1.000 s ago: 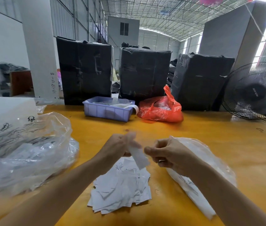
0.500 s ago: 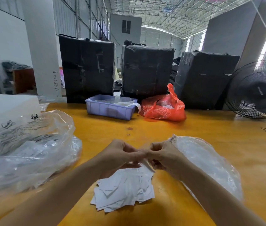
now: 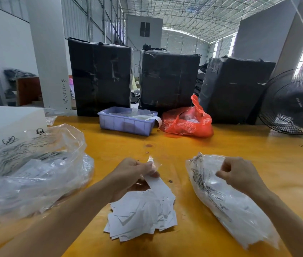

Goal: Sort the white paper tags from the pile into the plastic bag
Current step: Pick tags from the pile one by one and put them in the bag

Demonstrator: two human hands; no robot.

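Observation:
A pile of white paper tags [image 3: 141, 214] lies on the yellow table in front of me. My left hand [image 3: 132, 175] hovers just above the pile's far edge and pinches a white tag [image 3: 156, 183] together with a small scrap of clear film [image 3: 152, 161]. My right hand [image 3: 239, 175] is further right, with fingers curled on the upper edge of a clear plastic bag [image 3: 221, 199] that lies on the table and holds white tags.
A large crumpled clear bag [image 3: 32, 175] fills the table's left side beside a white box [image 3: 7, 125]. At the back stand a purple bin [image 3: 126, 121], a red bag [image 3: 187, 119], black wrapped bales [image 3: 167, 78] and a fan [image 3: 295, 101].
My hands were together above the pile; they have separated. The right hand moved right onto the clear bag, while the left stayed over the pile with the tag.

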